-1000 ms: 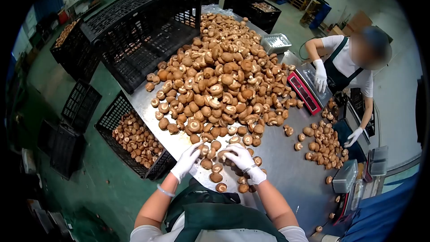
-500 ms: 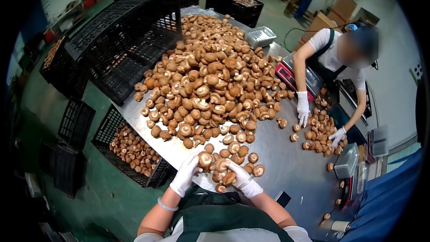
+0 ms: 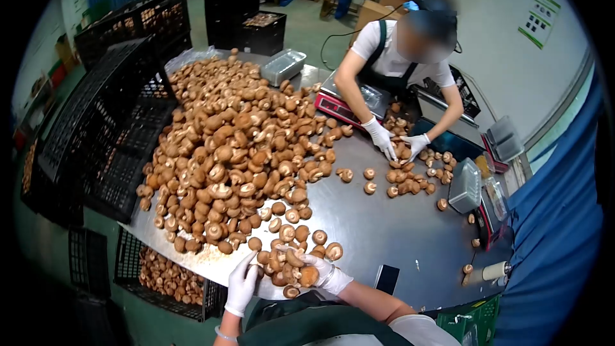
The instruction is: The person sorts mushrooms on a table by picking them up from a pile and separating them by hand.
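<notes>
My right hand (image 3: 328, 274), in a white glove, is curled around a few brown shiitake mushrooms (image 3: 293, 273) close over the front edge of the metal table. My left hand (image 3: 241, 287), gloved too, is just left of them. Its fingers point up and apart, the tips right at a single mushroom (image 3: 255, 243); the palm side is hidden. More loose mushrooms (image 3: 302, 233), some stem up, lie just beyond my hands. Behind these rises a large mushroom pile (image 3: 224, 154).
Across the metal table (image 3: 359, 237), a co-worker's gloved hands (image 3: 398, 144) gather mushrooms beside a red scale (image 3: 339, 109). Clear plastic trays (image 3: 465, 186) stand at the right, a dark phone-like slab (image 3: 386, 279) at the front. A black crate (image 3: 122, 263) of mushrooms stands below the left edge.
My view has swung right. My left hand has come away from the large mushroom it held and moved left; the right still holds several. The co-worker's hands have come together around mushrooms.
</notes>
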The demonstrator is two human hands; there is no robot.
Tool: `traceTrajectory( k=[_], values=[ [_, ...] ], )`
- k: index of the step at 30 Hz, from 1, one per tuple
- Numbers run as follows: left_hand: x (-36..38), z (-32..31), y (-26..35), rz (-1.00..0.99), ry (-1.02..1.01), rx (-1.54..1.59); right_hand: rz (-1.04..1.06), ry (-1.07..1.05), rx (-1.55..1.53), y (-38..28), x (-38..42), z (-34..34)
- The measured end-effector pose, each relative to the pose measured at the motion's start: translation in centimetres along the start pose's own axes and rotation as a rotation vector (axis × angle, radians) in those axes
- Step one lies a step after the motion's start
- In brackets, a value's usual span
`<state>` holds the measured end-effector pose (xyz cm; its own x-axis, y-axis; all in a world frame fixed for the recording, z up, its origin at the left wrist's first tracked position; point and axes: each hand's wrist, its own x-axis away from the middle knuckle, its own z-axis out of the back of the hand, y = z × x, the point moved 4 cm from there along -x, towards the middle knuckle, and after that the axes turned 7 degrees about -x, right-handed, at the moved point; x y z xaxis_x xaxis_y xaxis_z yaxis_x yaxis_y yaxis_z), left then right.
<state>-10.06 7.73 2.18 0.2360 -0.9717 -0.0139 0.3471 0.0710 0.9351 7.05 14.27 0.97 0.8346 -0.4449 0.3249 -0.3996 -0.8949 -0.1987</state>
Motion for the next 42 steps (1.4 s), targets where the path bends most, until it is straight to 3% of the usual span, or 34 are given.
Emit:
traceTrajectory(
  k=[1, 2, 5, 8, 10, 11, 13, 16, 17, 19, 22, 23, 24, 25, 26, 28, 30, 33, 34, 36, 38, 40, 42],
  values=[
    [0.3, 0.1, -1.1, 0.14, -0.036, 0.105, 0.022, -0.097, 0.013, -1.2, 0.5, 0.9],
    [0.7, 0.2, -2.1, 0.285, -0.07, 0.206, 0.042, -0.277, -0.201, -2.0, 0.6, 1.4],
    [1.1, 1.3, -3.2, 0.267, -0.035, 0.156, 0.106, -0.318, -0.172, -5.2, 0.9, 4.4],
    [1.8, 2.5, -7.2, 0.252, 0.084, -0.013, 0.312, -0.028, -0.284, -9.4, 2.0, 6.7],
    [2.1, 3.1, -6.9, 0.33, 0.134, 0.125, 0.455, 0.229, -0.342, -13.6, 3.3, 10.7],
    [2.0, 3.3, -7.4, 0.333, 0.14, 0.12, 0.407, 0.073, -0.37, -16.6, 3.5, 13.1],
    [2.6, 3.2, -8.7, 0.372, 0.124, 0.142, 0.573, 0.088, -0.394, -20.2, 4.3, 13.3],
    [2.2, 3.2, -6.3, 0.303, 0.109, -0.063, 1.119, 0.49, -0.249, -25.4, 6.7, 13.1],
    [2.6, 2.8, -9.6, 0.256, 0.139, -0.072, 1.129, 0.551, -0.305, -26.0, 6.9, 13.3],
    [2.7, 2.7, -8.7, 0.177, 0.165, -0.181, 1.065, 0.676, -0.275, -25.3, 7.5, 13.7],
    [3.0, 2.2, -8.1, 0.168, 0.168, -0.211, 0.785, 0.621, 0.416, -19.5, 6.9, 12.4],
    [3.2, 2.1, -8.0, 0.166, 0.157, -0.211, 0.588, 0.772, 0.473, -16.0, 6.4, 7.2],
    [3.4, 1.9, -8.4, 0.182, 0.152, -0.215, 0.552, 0.62, 0.695, -13.9, 5.9, 8.6],
    [3.4, 1.8, -7.9, 0.182, 0.149, -0.214, 0.502, 0.592, 0.982, -11.4, 5.6, 7.5],
    [3.3, 1.8, -7.5, 0.181, 0.147, -0.213, 0.505, 0.553, 1.071, -8.8, 5.0, 6.8],
    [2.9, 1.6, -7.8, 0.169, 0.173, -0.202, 0.635, 0.29, 2.057, -5.8, 4.3, 3.0],
    [2.5, 1.4, -7.5, 0.163, 0.181, -0.239, 0.562, 0.288, 2.234, -3.7, 3.1, 4.8],
    [1.6, 1.3, -6.9, 0.168, 0.126, -0.257, 0.703, 0.271, 2.012, -4.4, 2.8, 5.3],
    [1.8, 1.2, -6.5, 0.126, 0.091, -0.312, 0.755, 0.289, 1.706, -5.1, 2.9, 5.5],
    [1.7, 0.2, -7.1, -0.015, 0.08, -0.389, 0.358, 0.445, 0.924, -6.1, 2.0, 7.1],
    [1.4, -1.0, -6.7, -0.108, 0.038, -0.557, 0.409, 0.415, 1.068, -6.3, -0.1, 5.6],
    [1.9, -1.8, -7.2, -0.09, 0.071, -0.528, 0.495, 0.218, 1.484, -5.1, -3.0, 2.4],
    [2.4, -1.8, -8.1, 0.14, 0.072, -0.232, 0.699, 0.099, 1.851, -3.3, -6.0, 0.4]
  ],
)
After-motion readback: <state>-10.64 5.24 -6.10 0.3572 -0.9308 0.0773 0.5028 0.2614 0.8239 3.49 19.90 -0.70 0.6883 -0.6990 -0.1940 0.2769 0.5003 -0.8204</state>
